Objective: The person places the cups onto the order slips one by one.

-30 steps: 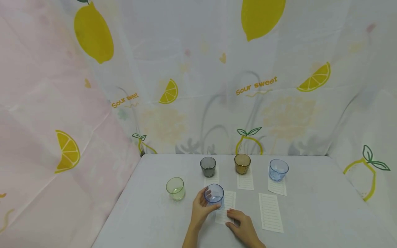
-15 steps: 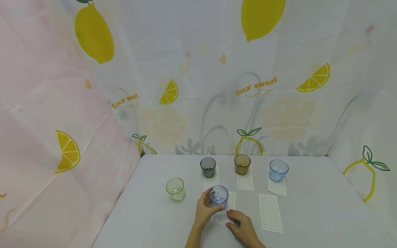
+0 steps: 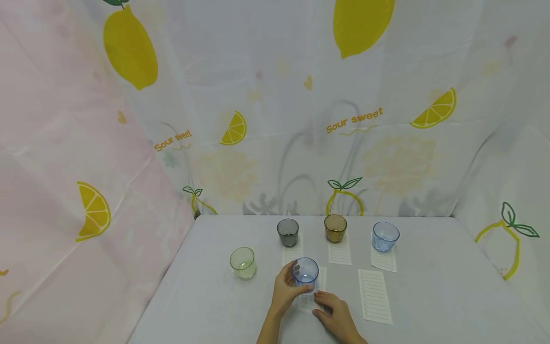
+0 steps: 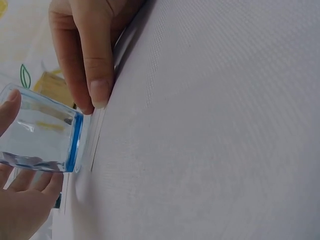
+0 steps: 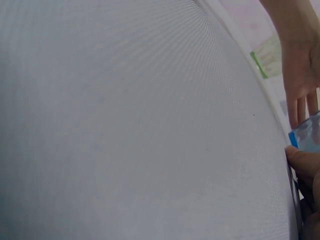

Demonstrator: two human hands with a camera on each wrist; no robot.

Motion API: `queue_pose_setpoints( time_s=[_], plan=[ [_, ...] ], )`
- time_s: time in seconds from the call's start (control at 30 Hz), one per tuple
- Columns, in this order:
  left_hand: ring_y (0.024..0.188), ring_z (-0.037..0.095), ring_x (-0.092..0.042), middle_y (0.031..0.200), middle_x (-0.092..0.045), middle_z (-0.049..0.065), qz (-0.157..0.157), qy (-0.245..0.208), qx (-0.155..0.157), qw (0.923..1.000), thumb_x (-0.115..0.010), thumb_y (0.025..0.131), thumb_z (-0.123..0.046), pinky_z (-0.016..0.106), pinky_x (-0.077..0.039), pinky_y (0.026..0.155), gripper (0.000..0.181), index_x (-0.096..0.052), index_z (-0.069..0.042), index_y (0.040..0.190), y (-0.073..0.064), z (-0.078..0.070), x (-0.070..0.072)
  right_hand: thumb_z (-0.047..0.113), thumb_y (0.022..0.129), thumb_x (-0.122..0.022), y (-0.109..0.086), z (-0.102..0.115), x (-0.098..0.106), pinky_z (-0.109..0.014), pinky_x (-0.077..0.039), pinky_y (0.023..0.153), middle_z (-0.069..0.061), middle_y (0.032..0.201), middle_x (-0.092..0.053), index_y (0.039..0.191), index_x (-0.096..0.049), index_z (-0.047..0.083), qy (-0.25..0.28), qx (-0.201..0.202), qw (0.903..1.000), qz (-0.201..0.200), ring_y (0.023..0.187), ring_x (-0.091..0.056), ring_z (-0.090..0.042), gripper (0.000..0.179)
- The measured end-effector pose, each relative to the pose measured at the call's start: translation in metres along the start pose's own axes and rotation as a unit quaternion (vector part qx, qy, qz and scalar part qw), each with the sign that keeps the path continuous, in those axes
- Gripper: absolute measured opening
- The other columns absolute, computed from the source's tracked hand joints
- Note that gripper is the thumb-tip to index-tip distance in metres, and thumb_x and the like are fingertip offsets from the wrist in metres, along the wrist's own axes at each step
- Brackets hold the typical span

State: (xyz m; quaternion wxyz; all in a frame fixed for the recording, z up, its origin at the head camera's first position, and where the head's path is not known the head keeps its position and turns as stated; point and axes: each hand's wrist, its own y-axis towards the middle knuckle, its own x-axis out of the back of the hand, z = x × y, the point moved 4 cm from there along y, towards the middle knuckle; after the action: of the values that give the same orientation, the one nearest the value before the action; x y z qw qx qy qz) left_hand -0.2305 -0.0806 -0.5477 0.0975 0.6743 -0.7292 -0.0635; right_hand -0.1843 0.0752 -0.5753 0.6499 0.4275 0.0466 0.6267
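In the head view my left hand (image 3: 283,294) grips a clear blue glass cup (image 3: 306,281) from its left side, thumb in front and fingers behind. The cup is upright, close over a lined paper slip (image 3: 307,304) that it partly covers. In the left wrist view the cup's thick blue base (image 4: 75,142) shows just above the slip and table. My right hand (image 3: 338,316) rests at the slip's right edge, its thumb and fingers extended and their tips touching down there, beside the cup. The right wrist view catches only part of the right thumb (image 5: 303,161).
Behind stand a grey glass cup (image 3: 288,233), a brown one (image 3: 335,229) and a light blue one (image 3: 385,237), each by a paper slip. A green glass cup (image 3: 243,263) stands at left. Another lined slip (image 3: 375,296) lies at right on the white table (image 3: 202,306).
My left hand has carried the blue cup a little to the right and slightly nearer, over the slip. The right hand has stayed in place.
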Motion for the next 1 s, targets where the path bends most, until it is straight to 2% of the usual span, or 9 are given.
queue_pose_setpoints(
  time_s=[0.1, 0.17, 0.33, 0.5, 0.9, 1.0],
  plan=[
    [0.119, 0.040, -0.051, 0.127, -0.052, 0.030, 0.010, 0.006, -0.022, 0.9997, -0.084, 0.068, -0.016, 0.044, -0.042, 0.101, 0.076, -0.046, 0.007, 0.130, -0.001, 0.003, 0.000, 0.006, 0.064, -0.082, -0.001, 0.000, -0.001, -0.030, -0.055, 0.079, -0.007, 0.095, -0.072, 0.090, -0.072, 0.001, 0.000, 0.000, 1.0000, 0.001, 0.089, -0.067, -0.027, 0.029],
    [0.120, 0.041, -0.050, 0.128, -0.051, 0.031, 0.016, 0.002, -0.014, 0.9998, -0.084, 0.068, -0.014, 0.045, -0.040, 0.102, 0.077, -0.045, 0.008, 0.131, 0.000, 0.005, 0.000, 0.006, 0.064, -0.082, 0.000, 0.000, -0.001, -0.029, -0.055, 0.079, -0.007, 0.095, -0.072, 0.091, -0.072, 0.001, -0.001, 0.001, 1.0000, 0.001, 0.089, -0.067, -0.027, 0.029],
    [0.122, 0.044, -0.047, 0.130, -0.049, 0.032, 0.035, -0.008, 0.043, 0.9984, -0.083, 0.067, -0.006, 0.050, -0.036, 0.105, 0.081, -0.041, 0.008, 0.134, 0.002, 0.007, 0.001, 0.005, 0.063, -0.082, 0.000, 0.000, -0.001, -0.030, -0.055, 0.079, -0.007, 0.095, -0.072, 0.091, -0.072, 0.000, -0.007, -0.005, 1.0000, 0.004, 0.089, -0.067, -0.027, 0.029],
    [0.119, 0.047, -0.047, 0.128, -0.048, 0.036, 0.061, 0.002, 0.060, 0.9963, -0.083, 0.067, -0.004, 0.052, -0.036, 0.104, 0.082, -0.039, 0.011, 0.134, 0.004, 0.008, 0.003, 0.006, 0.064, -0.082, 0.001, 0.000, 0.000, -0.035, -0.056, 0.078, -0.008, 0.095, -0.072, 0.091, -0.072, 0.000, -0.006, -0.009, 0.9999, 0.006, 0.089, -0.067, -0.027, 0.030],
    [0.120, 0.047, -0.047, 0.128, -0.049, 0.034, 0.079, 0.023, 0.051, 0.9953, -0.084, 0.068, -0.009, 0.052, -0.035, 0.104, 0.081, -0.041, 0.008, 0.134, 0.007, 0.005, 0.001, 0.005, 0.064, -0.082, 0.001, 0.001, 0.000, -0.037, -0.056, 0.077, -0.013, 0.095, -0.071, 0.091, -0.072, 0.000, 0.004, 0.003, 1.0000, 0.004, 0.092, -0.067, -0.022, 0.029],
    [0.120, 0.048, -0.046, 0.128, -0.049, 0.034, 0.080, 0.028, 0.054, 0.9949, -0.084, 0.068, -0.009, 0.051, -0.035, 0.104, 0.079, -0.042, 0.010, 0.132, 0.007, -0.006, 0.000, 0.006, 0.065, -0.082, 0.001, 0.001, 0.000, -0.037, -0.056, 0.077, -0.014, 0.095, -0.071, 0.091, -0.072, 0.000, 0.005, 0.003, 1.0000, 0.005, 0.092, -0.067, -0.020, 0.029]
  ],
)
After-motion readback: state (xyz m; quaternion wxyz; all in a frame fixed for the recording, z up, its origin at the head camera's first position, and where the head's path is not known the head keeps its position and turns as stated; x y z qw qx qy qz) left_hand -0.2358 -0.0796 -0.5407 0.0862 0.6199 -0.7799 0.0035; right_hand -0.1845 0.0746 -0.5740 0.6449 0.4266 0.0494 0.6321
